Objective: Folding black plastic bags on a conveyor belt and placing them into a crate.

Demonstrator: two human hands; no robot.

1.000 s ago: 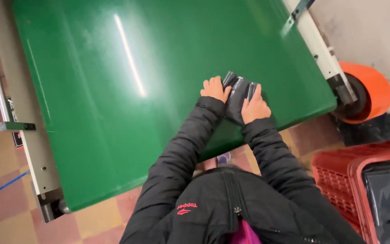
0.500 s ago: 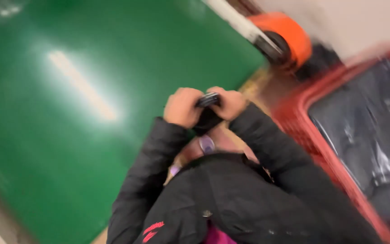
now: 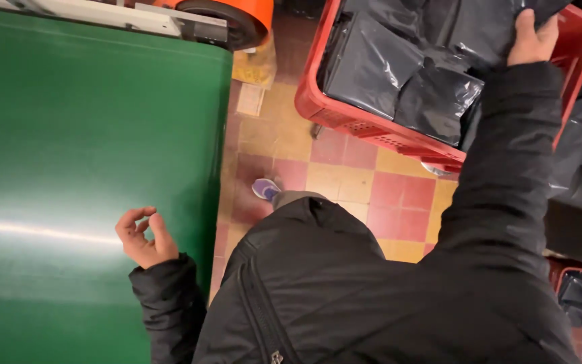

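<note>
Whereas a second ago both hands were pressed together on a small dark packet at the edge of the green conveyor belt, the person has since turned to the right, and the hands have parted. That packet is no longer in view on the belt or in either hand, so the work seems to have moved on to fetching the next piece. The right hand is stretched out at full arm's length over the red crate, its grip closed on the edge of a black plastic bag lying on top of the other black bags in the crate. The left hand hangs over the belt near its edge, palm up, empty, its fingers loosely curled and half open, touching nothing. Below, a shoe stands on the red and yellow tiled floor.
</note>
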